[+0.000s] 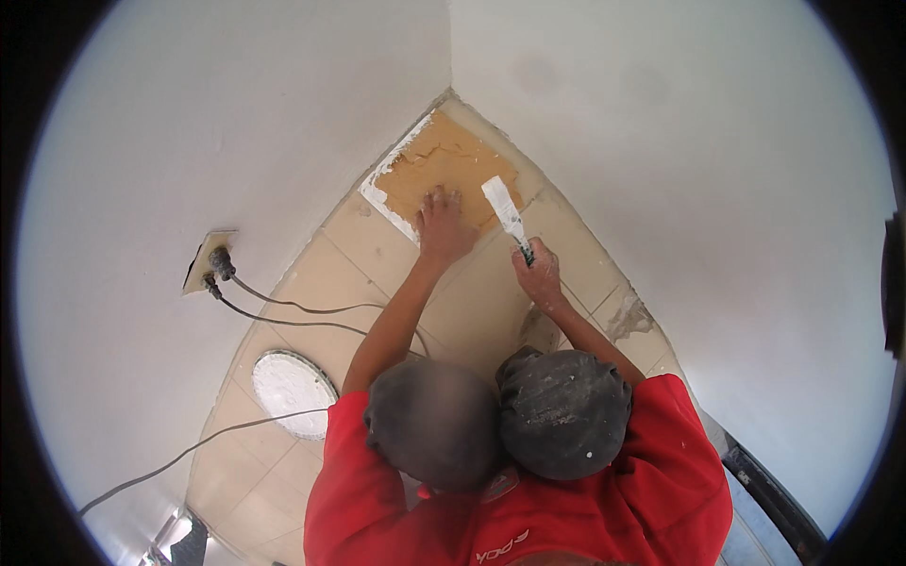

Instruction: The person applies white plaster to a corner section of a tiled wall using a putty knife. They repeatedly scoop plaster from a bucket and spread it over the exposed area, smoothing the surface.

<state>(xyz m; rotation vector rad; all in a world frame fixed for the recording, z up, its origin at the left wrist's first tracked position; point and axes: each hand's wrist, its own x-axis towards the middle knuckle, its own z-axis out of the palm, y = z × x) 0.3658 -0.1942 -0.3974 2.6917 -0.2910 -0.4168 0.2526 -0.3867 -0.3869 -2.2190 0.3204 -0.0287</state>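
My left hand (444, 226) lies with its fingers spread on a tan, cracked-looking sheet (448, 156) set on the floor in the corner. White paste covers the sheet's left edge. In my right hand (538, 274) is a putty knife (505, 206), gripped by its dark handle. Its blade is coated white and points up and to the left, over or near the sheet's right edge; whether it touches, I cannot tell.
Two white walls meet at the far corner. A socket (209, 261) on the left wall has two plugs with dark cables (311, 308) trailing over the tiled floor (359, 274). A round tub of white paste (291, 391) stands at my left. Broken flooring (630, 316) shows by the right wall.
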